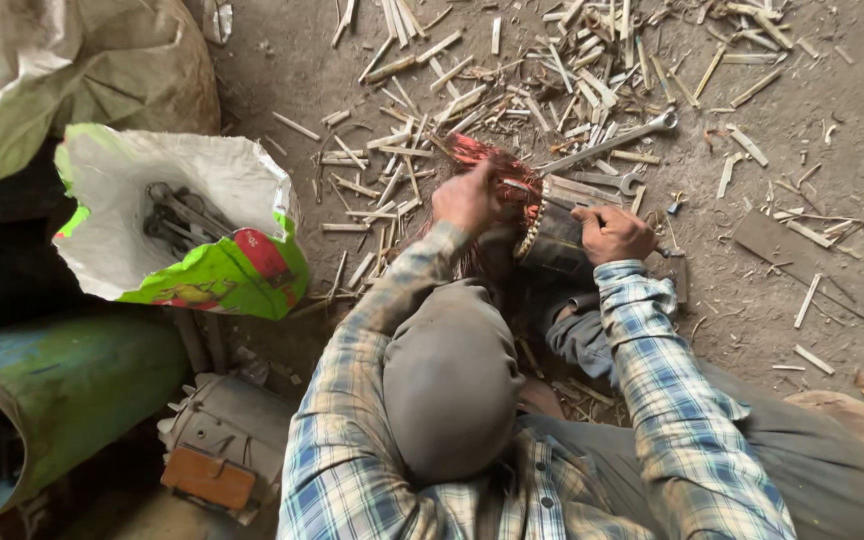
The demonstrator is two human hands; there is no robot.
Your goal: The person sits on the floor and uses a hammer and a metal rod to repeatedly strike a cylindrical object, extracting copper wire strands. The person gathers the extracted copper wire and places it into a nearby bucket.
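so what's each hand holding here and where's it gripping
The left hand grips the reddish copper wire bundle near its top. The right hand clasps the dark round motor stator on its outer side.

You have one view only, taken from above and looking almost straight down past a knee (452,375) and plaid sleeves to the dirt floor (812,130), with the top of the frame lying farthest from you. It sits close: both hands, left (467,197) and right (610,232), fall near the middle, about an arm's reach below the lens. At the edges you catch an open bag (177,225) and a green drum (57,395) on the left and scattered sticks (552,80) along the top; no second view overlaps this one.
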